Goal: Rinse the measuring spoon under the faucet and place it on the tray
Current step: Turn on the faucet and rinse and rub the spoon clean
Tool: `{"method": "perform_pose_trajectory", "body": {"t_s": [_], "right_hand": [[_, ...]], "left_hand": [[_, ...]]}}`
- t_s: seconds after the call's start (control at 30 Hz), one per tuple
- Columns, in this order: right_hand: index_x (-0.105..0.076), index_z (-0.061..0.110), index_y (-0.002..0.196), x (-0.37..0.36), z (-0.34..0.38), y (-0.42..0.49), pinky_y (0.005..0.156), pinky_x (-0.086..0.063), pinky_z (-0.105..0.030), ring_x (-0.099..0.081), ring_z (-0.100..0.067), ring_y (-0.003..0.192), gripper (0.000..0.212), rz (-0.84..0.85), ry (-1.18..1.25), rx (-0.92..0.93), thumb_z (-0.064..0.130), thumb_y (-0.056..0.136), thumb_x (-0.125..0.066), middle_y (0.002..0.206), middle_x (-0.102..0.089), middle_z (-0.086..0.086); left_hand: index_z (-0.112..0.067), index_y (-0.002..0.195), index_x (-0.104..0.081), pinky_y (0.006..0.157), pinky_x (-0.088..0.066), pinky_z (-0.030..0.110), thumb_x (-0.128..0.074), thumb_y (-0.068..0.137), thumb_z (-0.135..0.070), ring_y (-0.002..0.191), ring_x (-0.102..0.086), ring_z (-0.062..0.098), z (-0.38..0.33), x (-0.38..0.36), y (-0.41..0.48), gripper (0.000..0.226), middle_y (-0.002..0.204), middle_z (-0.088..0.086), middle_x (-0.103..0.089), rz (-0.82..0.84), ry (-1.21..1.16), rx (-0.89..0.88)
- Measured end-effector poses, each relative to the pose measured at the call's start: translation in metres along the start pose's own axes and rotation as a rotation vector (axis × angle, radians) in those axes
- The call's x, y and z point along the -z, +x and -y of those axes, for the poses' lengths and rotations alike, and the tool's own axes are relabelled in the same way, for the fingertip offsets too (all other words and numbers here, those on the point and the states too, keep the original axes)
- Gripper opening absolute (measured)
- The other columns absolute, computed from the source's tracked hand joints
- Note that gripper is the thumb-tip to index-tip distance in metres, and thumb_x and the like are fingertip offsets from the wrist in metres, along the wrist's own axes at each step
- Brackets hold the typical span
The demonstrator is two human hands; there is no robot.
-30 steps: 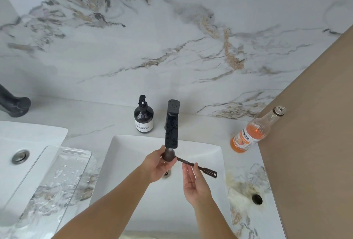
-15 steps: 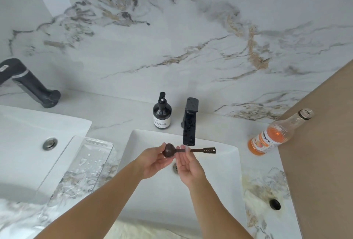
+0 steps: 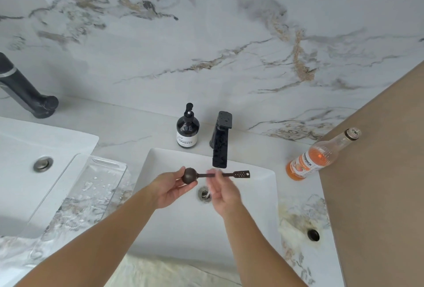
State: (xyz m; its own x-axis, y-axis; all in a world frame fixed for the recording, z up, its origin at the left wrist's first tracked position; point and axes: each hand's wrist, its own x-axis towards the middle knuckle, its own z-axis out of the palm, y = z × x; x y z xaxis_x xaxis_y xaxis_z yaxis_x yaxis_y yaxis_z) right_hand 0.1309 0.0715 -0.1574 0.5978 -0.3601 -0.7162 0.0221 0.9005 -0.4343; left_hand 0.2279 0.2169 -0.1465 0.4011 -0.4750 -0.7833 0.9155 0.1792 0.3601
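A dark measuring spoon [image 3: 241, 174] lies level under the spout of the black faucet [image 3: 220, 142], bowl to the left, perforated handle end to the right. My left hand [image 3: 171, 189] grips its round bowl. My right hand [image 3: 221, 191] is blurred, with its fingers on the middle of the handle where a thin stream of water falls. Both hands hover over the white sink basin [image 3: 160, 160], above the drain [image 3: 204, 194]. The clear, wet tray [image 3: 101, 167] lies on the counter to the left of the basin.
A dark soap pump bottle [image 3: 187, 129] stands behind the basin, left of the faucet. An open glass bottle of orange drink [image 3: 319, 158] stands at the right by a tan wall. A second basin [image 3: 20, 149] and black faucet [image 3: 25, 90] are far left.
The spoon has shifted left, so the handle rather than the bowl is under the spout. My right hand has moved onto the handle and is in motion. The view has drifted.
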Motion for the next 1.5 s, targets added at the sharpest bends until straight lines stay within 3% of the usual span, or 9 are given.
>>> {"method": "perform_pose_trajectory", "body": {"t_s": [0.1,0.37,0.6,0.83,1.0,1.13,1.3,1.43,1.5], "right_hand": [[-0.066,-0.003,0.093,-0.006,-0.012,-0.003,0.077,-0.062,-0.033,-0.074,-0.022,0.084,0.014,0.027,-0.016,-0.045,0.01,0.089,-0.068,0.085,-0.073,-0.013],[-0.064,-0.004,0.097,0.038,0.063,-0.002,0.06,-0.062,-0.027,-0.077,-0.021,0.075,0.014,-0.079,-0.076,0.057,0.003,0.086,-0.071,0.078,-0.078,-0.014],[-0.066,0.001,0.109,0.056,0.086,-0.014,0.069,-0.064,-0.034,-0.075,-0.031,0.091,0.032,-0.056,-0.15,-0.036,0.016,0.084,-0.077,0.111,-0.069,-0.023],[-0.063,-0.002,0.113,0.071,0.109,-0.025,0.073,-0.064,-0.039,-0.075,-0.035,0.091,0.039,-0.06,-0.022,-0.031,0.017,0.083,-0.078,0.107,-0.071,-0.03],[-0.065,-0.002,0.109,0.092,0.124,-0.03,0.068,-0.064,-0.035,-0.075,-0.034,0.092,0.031,-0.089,-0.009,0.009,0.016,0.085,-0.075,0.108,-0.07,-0.029],[-0.066,-0.006,0.107,0.109,0.128,-0.034,0.068,-0.064,-0.034,-0.074,-0.036,0.097,0.026,-0.062,0.001,0.02,0.005,0.084,-0.072,0.108,-0.071,-0.03],[-0.064,-0.011,0.112,0.121,0.123,-0.035,0.07,-0.064,-0.035,-0.073,-0.04,0.096,0.026,-0.024,-0.096,-0.025,-0.01,0.087,-0.056,0.103,-0.073,-0.031],[-0.061,-0.012,0.113,0.124,0.115,-0.034,0.073,-0.064,-0.037,-0.073,-0.042,0.095,0.029,-0.011,-0.128,-0.041,-0.017,0.089,-0.046,0.103,-0.072,-0.031],[-0.061,-0.012,0.114,0.126,0.11,-0.035,0.073,-0.064,-0.037,-0.072,-0.043,0.096,0.029,-0.015,-0.121,-0.047,-0.018,0.09,-0.046,0.109,-0.07,-0.033]], "left_hand": [[0.013,0.107,-0.063,0.065,-0.064,0.036,-0.063,0.094,-0.013,0.084,-0.075,0.035,0.004,0.0,0.002,0.029,0.092,0.026,-0.075,0.002,0.012,0.009],[0.011,0.11,-0.059,0.065,-0.064,0.041,-0.056,0.097,-0.009,0.098,-0.068,0.037,-0.001,0.01,0.001,0.024,0.111,0.029,-0.066,-0.055,-0.024,-0.055],[0.004,0.108,-0.056,0.071,-0.063,0.045,-0.06,0.091,-0.003,0.1,-0.067,0.04,0.006,-0.014,0.006,0.019,0.113,0.029,-0.061,-0.118,-0.017,-0.091],[0.003,0.102,-0.057,0.094,-0.056,0.047,-0.065,0.087,-0.001,0.093,-0.069,0.043,0.015,-0.044,0.015,0.017,0.108,0.032,-0.063,-0.082,-0.042,-0.075],[0.011,0.115,-0.058,0.086,-0.06,0.044,-0.058,0.089,0.0,0.096,-0.068,0.04,0.028,-0.061,0.018,0.029,0.096,0.029,-0.069,-0.013,0.016,-0.024],[0.006,0.119,-0.054,0.093,-0.055,0.047,-0.051,0.088,0.005,0.102,-0.063,0.044,0.036,-0.069,0.018,0.031,0.107,0.028,-0.063,-0.054,0.05,-0.041],[0.007,0.135,-0.047,0.089,-0.051,0.045,-0.022,0.079,0.017,0.101,-0.057,0.041,0.035,-0.069,0.015,0.062,0.119,0.028,-0.055,-0.087,0.037,-0.072],[0.009,0.135,-0.047,0.09,-0.048,0.045,-0.022,0.073,0.018,0.099,-0.055,0.042,0.025,-0.065,0.009,0.068,0.119,0.027,-0.056,-0.057,0.126,-0.111],[0.006,0.132,-0.051,0.078,-0.044,0.04,-0.027,0.079,0.01,0.1,-0.055,0.04,0.018,-0.068,0.006,0.059,0.119,0.025,-0.061,-0.064,0.205,-0.137]]}}
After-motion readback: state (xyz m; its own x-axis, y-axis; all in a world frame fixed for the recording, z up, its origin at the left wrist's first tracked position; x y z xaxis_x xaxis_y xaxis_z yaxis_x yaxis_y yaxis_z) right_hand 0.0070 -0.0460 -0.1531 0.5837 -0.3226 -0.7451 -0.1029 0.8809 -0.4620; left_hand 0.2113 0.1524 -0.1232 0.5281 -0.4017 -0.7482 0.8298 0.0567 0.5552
